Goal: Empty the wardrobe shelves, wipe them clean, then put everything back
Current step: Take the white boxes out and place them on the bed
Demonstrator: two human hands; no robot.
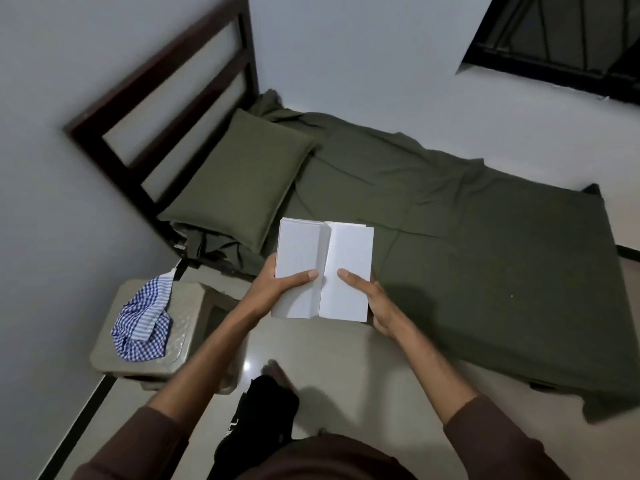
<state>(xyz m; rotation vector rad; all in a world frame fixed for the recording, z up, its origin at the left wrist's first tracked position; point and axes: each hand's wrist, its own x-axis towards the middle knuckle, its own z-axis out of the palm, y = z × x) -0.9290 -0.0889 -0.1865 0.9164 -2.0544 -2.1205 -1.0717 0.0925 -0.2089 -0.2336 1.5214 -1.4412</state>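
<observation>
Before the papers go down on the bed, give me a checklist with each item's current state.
1. Stack of white papers held by both hands: ok, left hand and right hand each grip a side.
2. Stack squared up: not ok, the sheets are fanned apart down the middle.
3. Landing spot on the green bed sheet: ok, bare sheet just beyond the papers.
4. Pillow out of the way: ok, it lies off to the left.
5. Checkered cloth within reach for wiping: ok, on the stool.
6. Wardrobe shelves emptied: cannot tell, not in view.

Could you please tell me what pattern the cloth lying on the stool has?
The cloth on the stool is blue-and-white checked, seen in the head view.
</observation>
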